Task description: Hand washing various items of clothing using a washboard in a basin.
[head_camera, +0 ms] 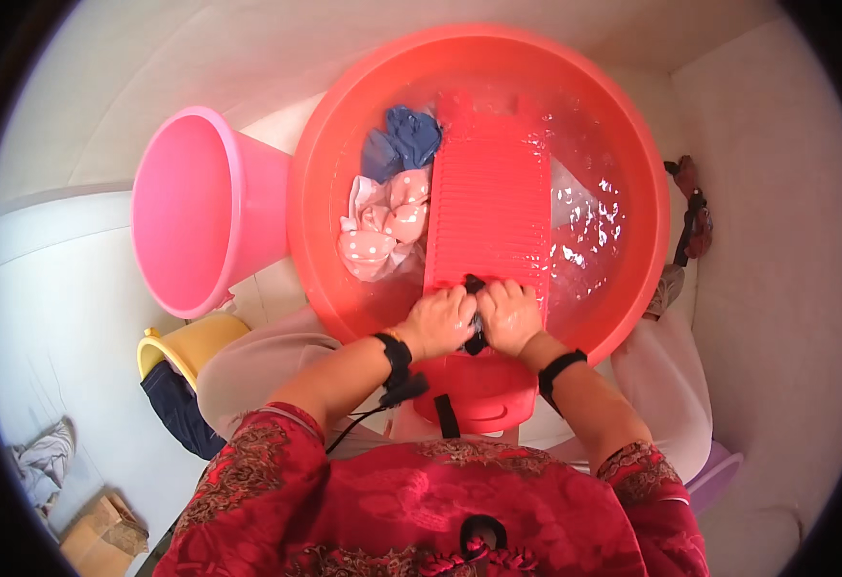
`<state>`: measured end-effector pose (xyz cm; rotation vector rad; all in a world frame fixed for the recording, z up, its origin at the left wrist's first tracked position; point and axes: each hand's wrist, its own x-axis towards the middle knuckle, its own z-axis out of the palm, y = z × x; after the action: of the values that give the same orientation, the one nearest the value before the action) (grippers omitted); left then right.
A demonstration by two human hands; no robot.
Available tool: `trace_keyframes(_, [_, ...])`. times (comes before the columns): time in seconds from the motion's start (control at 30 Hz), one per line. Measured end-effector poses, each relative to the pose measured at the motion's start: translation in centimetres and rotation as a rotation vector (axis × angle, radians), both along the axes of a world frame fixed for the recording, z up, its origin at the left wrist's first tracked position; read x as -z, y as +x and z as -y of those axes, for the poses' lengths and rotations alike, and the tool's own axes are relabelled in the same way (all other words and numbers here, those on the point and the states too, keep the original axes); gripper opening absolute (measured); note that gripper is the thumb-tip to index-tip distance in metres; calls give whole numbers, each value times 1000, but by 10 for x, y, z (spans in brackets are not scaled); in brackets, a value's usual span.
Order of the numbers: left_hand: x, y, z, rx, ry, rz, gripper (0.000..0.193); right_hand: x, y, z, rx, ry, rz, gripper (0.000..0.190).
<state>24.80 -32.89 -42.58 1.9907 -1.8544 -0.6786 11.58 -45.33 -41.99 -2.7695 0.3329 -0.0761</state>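
Observation:
My left hand (441, 322) and my right hand (511, 317) are closed side by side around a small dark wet cloth (475, 324). Most of the cloth is hidden inside my fists. Both hands are over the lower part of a red ribbed plastic washboard (491, 205). The washboard slopes into a large red plastic basin (637, 209) holding water. Left of the board, a pink polka-dot cloth (385, 231) lies bunched in the water. Just above it is a dark blue cloth (412, 137). Another black cloth strip (447, 416) hangs near the washboard's lower end.
A pink bucket (262, 195) lies tipped against the basin's left side. Below it is a yellow bucket (208, 342) with dark fabric (175, 407) over its rim. Dark red and black items (693, 216) lie right of the basin by the wall. A cardboard box (107, 530) stands lower left.

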Motion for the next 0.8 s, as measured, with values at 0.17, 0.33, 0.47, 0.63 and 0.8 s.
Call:
trace_keyframes(0.17, [8,18,40,-194,133,17,27,12,29,18,237,-55,-178,11])
trace_keyframes(0.33, [-11,49,82,-775,343,-196,47,12,40,51,828,267,-121,27])
trace_keyframes(0.47, [-50,77,58,-634,-42,-412,49,8,-10,98,1234,509,239,34])
trace_keyframes(0.63, [-115,99,-4,-631,148,-868,29,39,-64,130,1432,437,449,42])
trace_keyframes(0.8, [-114,100,-18,-702,124,-823,26,49,-47,86,1196,233,-117,54])
